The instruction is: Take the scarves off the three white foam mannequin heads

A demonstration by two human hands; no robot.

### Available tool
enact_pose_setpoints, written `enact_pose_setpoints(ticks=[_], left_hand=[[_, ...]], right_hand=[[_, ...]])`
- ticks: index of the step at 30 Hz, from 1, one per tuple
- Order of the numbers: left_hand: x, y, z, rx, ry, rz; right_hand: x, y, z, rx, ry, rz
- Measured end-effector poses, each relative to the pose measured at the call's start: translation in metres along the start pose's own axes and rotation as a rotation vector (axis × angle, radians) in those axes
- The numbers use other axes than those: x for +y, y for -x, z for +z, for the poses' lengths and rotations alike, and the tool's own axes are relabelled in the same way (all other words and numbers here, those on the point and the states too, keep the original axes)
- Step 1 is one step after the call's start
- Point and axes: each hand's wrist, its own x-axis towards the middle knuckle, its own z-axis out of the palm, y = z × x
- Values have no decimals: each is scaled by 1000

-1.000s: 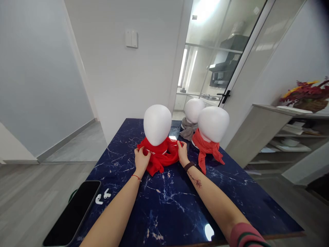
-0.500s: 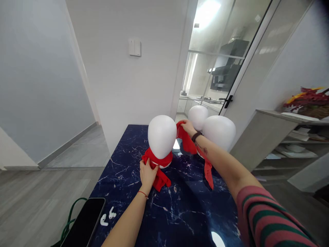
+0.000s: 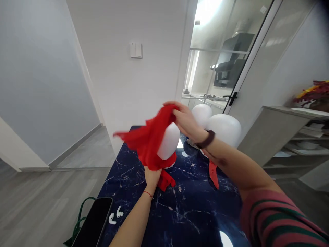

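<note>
From here, the right hand [image 3: 184, 119] grips the red scarf [image 3: 151, 139] (all blurry) by the white head [image 3: 170, 142]; I can't tell if the half-hidden left hand [image 3: 152, 175] grips.

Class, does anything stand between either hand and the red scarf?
Nothing visible does: the right hand grips the red scarf directly. A hanging part of the scarf covers the fingers of the left hand, so their contact cannot be seen.
</note>
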Motion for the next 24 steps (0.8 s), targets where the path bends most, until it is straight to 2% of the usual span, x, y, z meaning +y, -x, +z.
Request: enact_pose_setpoints(ticks=[2,4,6,7,8,9,11,13,14,17,20,22,24], left_hand=[[1,1,-1,-17,19,-12],[2,1,-1,-18,-4,-35],[3,0,-1,-6,-44,-40],[3,-1,-1,-2,-61,-37],[3,-1,-1,-1,-73,-33],[3,-2,0,-3,-78,-29],[3,-2,0,-7,-84,-29],[3,-2,0,-13,-88,-34],[3,-2,0,-15,-89,-34],[5,-1,-2,-17,-98,-26],[7,-1,-2,-21,-127,-23],[8,-1,-2,-26,-145,-20],[7,0,-2,-23,-149,-16]], right_hand=[[-15,43,-35,154,-38,51],[-22,79,-72,435,5,-21],[-19,109,-102,693,134,-95],[-13,123,-111,747,205,-77],[-5,138,-117,736,277,-17],[6,152,-119,663,345,71],[35,182,-115,404,494,236],[71,210,-107,137,666,329],[88,221,-103,47,746,370],[131,236,-99,-55,975,528],[149,213,-106,-99,1109,669],[149,178,-114,-113,1120,713],[144,132,-121,-66,1118,697]])
